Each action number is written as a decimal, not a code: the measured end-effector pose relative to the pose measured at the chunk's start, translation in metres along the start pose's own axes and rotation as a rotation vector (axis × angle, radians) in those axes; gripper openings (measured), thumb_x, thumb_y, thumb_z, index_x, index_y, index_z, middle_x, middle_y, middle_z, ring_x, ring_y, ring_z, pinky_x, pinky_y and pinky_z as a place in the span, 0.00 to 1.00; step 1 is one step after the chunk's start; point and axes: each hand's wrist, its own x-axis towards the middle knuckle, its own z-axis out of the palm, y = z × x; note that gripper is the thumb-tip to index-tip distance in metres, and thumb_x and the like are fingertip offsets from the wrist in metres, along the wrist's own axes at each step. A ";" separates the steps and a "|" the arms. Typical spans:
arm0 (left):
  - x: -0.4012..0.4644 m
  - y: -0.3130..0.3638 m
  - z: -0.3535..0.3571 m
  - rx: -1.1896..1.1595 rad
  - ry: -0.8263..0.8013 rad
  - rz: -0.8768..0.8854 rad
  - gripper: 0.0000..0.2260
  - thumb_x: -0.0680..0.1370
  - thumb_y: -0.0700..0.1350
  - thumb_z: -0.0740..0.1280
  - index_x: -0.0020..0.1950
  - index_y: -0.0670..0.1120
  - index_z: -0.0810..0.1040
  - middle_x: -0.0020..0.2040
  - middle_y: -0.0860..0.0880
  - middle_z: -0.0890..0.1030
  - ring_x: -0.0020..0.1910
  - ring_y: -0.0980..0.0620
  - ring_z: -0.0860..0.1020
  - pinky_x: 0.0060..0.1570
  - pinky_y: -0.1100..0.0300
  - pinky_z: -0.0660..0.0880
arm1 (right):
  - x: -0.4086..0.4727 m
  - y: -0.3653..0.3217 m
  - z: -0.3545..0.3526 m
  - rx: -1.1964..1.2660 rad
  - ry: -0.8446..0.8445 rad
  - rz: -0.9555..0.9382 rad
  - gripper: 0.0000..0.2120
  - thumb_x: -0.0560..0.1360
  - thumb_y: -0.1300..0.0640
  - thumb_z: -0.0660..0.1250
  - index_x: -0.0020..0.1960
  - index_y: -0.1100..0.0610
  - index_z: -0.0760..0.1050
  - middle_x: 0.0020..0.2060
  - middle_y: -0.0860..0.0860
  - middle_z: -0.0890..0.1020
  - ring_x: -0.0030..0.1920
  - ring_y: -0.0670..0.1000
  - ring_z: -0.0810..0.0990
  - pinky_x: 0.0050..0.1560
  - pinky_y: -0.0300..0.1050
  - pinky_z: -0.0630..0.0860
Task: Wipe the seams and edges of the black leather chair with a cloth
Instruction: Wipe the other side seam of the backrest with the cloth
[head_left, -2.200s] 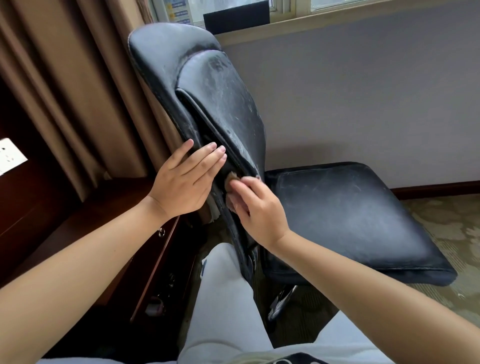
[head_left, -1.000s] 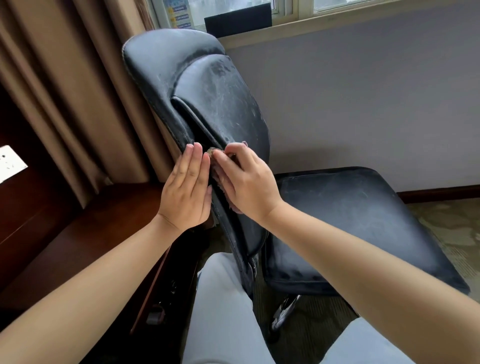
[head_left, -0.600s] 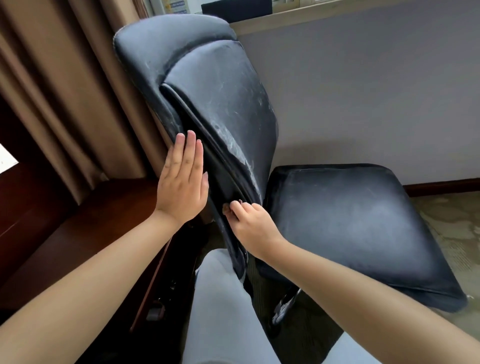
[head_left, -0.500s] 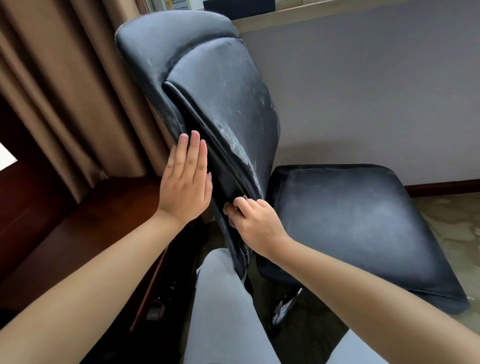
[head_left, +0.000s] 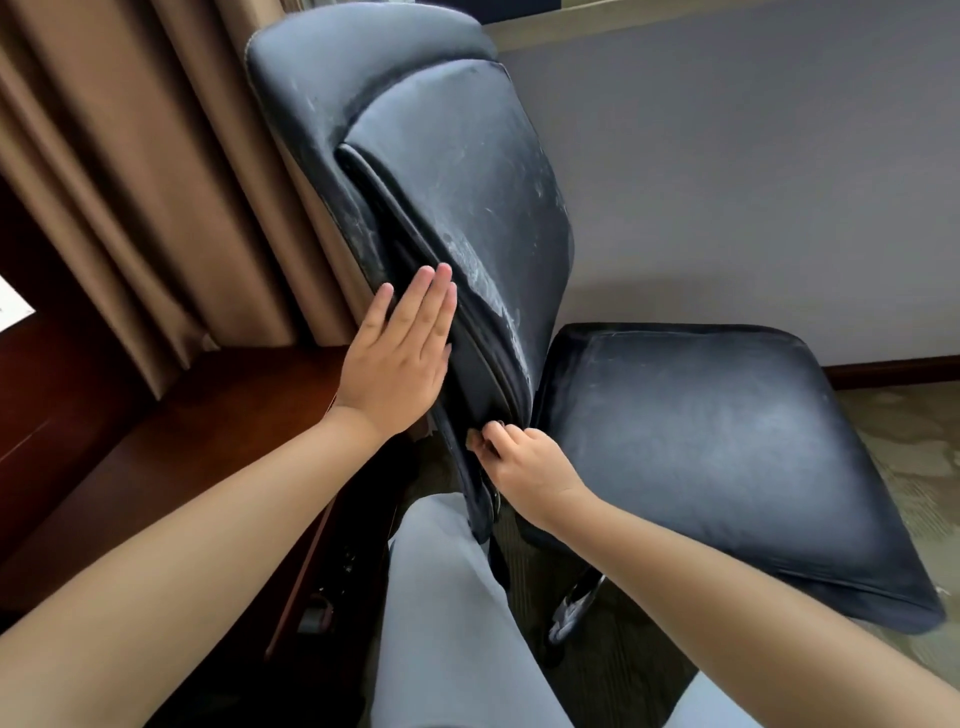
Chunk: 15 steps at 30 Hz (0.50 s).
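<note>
Left hand (head_left: 397, 358), fingers flat, braces the chair (head_left: 457, 208) back edge while right hand (head_left: 524, 460) pinches the cloth (head_left: 474, 442) into the lower seam.

Curtain (head_left: 130, 171) close behind chair back (head_left: 457, 208), wooden desk (head_left: 171, 441) hemming left, open room above seat (head_left: 701, 441)

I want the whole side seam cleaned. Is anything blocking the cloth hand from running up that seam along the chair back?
Yes, partly. The right hand pinches the cloth at the seam's low end. Higher up, the left hand lies flat on the chair back, its fingertips reaching the seam. Above them nothing visible covers it.
</note>
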 end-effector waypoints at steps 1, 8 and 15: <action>0.000 0.002 0.000 0.005 -0.003 0.021 0.28 0.83 0.52 0.51 0.77 0.38 0.50 0.76 0.42 0.54 0.76 0.44 0.51 0.75 0.46 0.41 | -0.007 0.000 0.003 0.014 -0.076 -0.014 0.19 0.61 0.58 0.77 0.52 0.57 0.83 0.40 0.51 0.79 0.30 0.48 0.75 0.26 0.39 0.68; 0.000 0.024 0.007 -0.050 0.034 0.208 0.30 0.81 0.59 0.55 0.76 0.41 0.59 0.75 0.46 0.63 0.74 0.48 0.59 0.72 0.41 0.46 | -0.043 -0.008 0.027 0.079 -0.408 0.077 0.18 0.65 0.56 0.73 0.55 0.54 0.80 0.48 0.52 0.77 0.40 0.51 0.78 0.30 0.42 0.67; -0.005 0.040 0.008 -0.063 0.049 0.308 0.27 0.81 0.57 0.55 0.74 0.41 0.64 0.74 0.46 0.66 0.73 0.47 0.60 0.71 0.44 0.51 | -0.062 0.000 0.043 0.292 -0.106 0.135 0.17 0.66 0.60 0.75 0.54 0.58 0.80 0.43 0.53 0.76 0.35 0.51 0.76 0.26 0.42 0.69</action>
